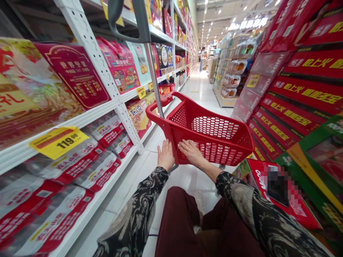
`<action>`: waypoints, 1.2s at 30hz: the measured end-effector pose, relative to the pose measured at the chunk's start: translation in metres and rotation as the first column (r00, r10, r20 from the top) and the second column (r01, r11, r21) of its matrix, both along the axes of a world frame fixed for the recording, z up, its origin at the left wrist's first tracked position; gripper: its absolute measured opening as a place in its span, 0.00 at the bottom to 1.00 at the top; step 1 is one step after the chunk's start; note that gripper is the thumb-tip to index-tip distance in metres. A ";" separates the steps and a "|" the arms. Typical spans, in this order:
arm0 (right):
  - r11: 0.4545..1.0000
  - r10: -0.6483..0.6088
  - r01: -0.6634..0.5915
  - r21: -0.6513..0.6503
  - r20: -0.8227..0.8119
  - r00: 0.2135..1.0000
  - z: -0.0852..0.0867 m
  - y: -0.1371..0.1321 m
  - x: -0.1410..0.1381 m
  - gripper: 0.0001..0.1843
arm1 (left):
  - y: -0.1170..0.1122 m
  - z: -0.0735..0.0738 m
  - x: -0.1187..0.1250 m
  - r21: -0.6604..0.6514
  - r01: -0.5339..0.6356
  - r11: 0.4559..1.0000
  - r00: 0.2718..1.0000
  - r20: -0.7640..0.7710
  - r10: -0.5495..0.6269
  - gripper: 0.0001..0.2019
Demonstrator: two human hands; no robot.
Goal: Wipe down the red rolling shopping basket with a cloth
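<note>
A red plastic shopping basket [230,142] stands on the aisle floor in front of me, tilted, with a grey pull handle [150,53] rising from it. Nothing shows inside it. My left hand [165,155] rests with fingers stretched flat against the basket's near left corner. My right hand [190,151] lies flat with fingers spread on the basket's near wall. Both arms wear dark patterned sleeves. My knees in dark red trousers show below.
White shelves [88,114] on the left carry red gift boxes, wrapped packs and a yellow 119.00 price tag [59,141]. Stacked red and green cartons [300,107] line the right. The tiled aisle [199,87] runs ahead, with a person far down it.
</note>
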State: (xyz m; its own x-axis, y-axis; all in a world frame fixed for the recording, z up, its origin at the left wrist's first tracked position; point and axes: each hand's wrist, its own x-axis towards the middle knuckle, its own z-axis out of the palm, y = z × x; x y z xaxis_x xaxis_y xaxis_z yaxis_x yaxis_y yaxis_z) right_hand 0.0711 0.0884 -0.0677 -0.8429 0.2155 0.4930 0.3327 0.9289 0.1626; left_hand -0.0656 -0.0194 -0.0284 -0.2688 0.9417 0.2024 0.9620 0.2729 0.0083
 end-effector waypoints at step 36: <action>0.990 0.127 -0.126 0.064 -0.007 0.992 0.025 0.002 -0.081 0.22 | -0.022 0.013 -0.053 0.006 -0.159 0.987 0.987 0.002 0.159 0.35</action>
